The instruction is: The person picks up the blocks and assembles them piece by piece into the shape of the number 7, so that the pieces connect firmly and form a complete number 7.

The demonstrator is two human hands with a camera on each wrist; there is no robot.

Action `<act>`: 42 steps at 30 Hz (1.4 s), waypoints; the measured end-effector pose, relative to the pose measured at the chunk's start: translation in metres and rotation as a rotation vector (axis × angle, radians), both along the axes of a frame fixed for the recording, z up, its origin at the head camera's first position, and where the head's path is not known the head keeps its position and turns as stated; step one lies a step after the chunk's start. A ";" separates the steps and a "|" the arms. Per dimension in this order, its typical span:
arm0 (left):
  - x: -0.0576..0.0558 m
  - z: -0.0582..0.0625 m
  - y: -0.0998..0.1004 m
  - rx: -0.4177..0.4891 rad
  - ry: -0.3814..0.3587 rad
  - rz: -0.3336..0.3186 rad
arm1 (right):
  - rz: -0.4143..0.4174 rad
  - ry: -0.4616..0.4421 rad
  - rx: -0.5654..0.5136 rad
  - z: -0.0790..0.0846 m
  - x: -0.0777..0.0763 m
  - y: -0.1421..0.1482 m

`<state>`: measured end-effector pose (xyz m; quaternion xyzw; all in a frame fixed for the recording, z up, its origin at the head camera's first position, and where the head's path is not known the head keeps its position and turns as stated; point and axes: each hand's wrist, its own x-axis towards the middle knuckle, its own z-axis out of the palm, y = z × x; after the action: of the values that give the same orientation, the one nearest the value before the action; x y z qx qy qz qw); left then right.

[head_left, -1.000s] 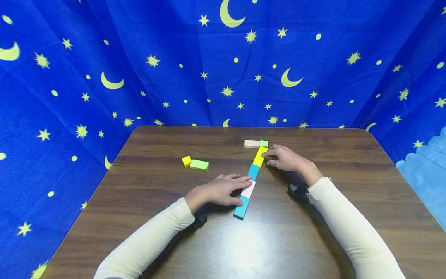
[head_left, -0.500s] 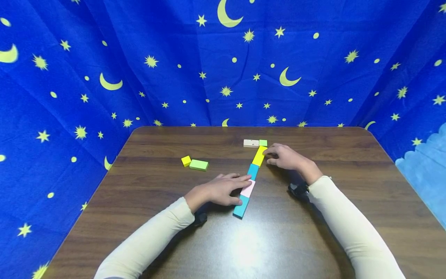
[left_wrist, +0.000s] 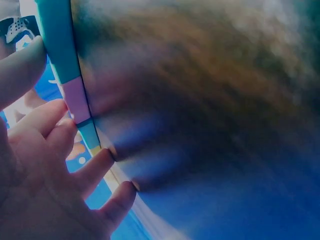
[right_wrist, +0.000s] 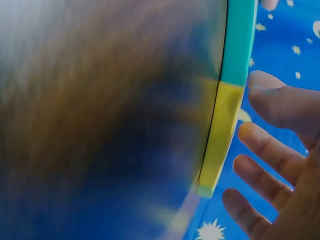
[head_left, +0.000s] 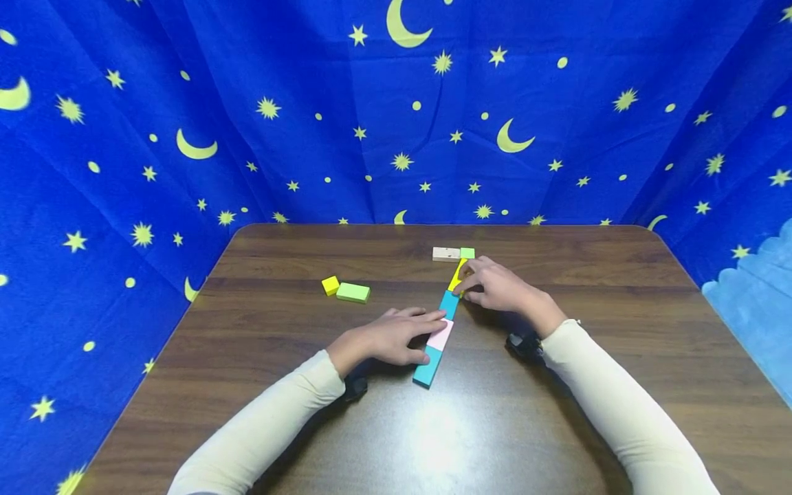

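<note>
A line of flat blocks runs away across the table: a teal block [head_left: 428,371] nearest, a pink block [head_left: 440,336], a blue block [head_left: 449,304], then a yellow block [head_left: 456,278]. My left hand [head_left: 396,338] lies over the line's left side. Its fingertips touch the pink and blue blocks, and the thumb reaches the teal one. At the far end my right hand [head_left: 500,285] has its fingertips and thumb at the right side of the yellow block, partly hiding it. In the right wrist view those fingers are spread along the yellow block [right_wrist: 222,130].
A small light green block [head_left: 467,253] and a whitish block [head_left: 446,254] lie crosswise at the line's far end. To the left are a yellow cube [head_left: 331,285] and a light green block [head_left: 353,293]. Behind the wooden table [head_left: 278,261] hangs a blue cloth [head_left: 278,151].
My right hand has shifted slightly left and nearer, so it covers more of the yellow block, with its thumb by the blue block's joint. The left hand stays where it was.
</note>
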<state>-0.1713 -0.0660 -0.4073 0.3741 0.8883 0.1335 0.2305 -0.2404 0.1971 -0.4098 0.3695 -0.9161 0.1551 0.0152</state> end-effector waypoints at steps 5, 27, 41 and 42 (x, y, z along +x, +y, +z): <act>0.000 0.001 0.001 0.004 0.000 -0.003 | 0.013 0.018 -0.003 0.001 0.002 -0.003; -0.002 0.001 0.001 0.000 -0.011 -0.002 | -0.023 -0.026 -0.054 -0.003 0.001 -0.002; -0.007 0.008 -0.005 0.079 -0.043 -0.005 | -0.206 -0.077 -0.126 0.003 -0.027 0.015; -0.008 0.010 -0.008 0.090 -0.047 -0.005 | -0.214 -0.087 -0.125 0.004 -0.029 0.015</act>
<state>-0.1795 -0.0735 -0.3969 0.3830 0.8749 0.1813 0.2345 -0.2693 0.2122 -0.4060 0.2609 -0.9386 0.2252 0.0147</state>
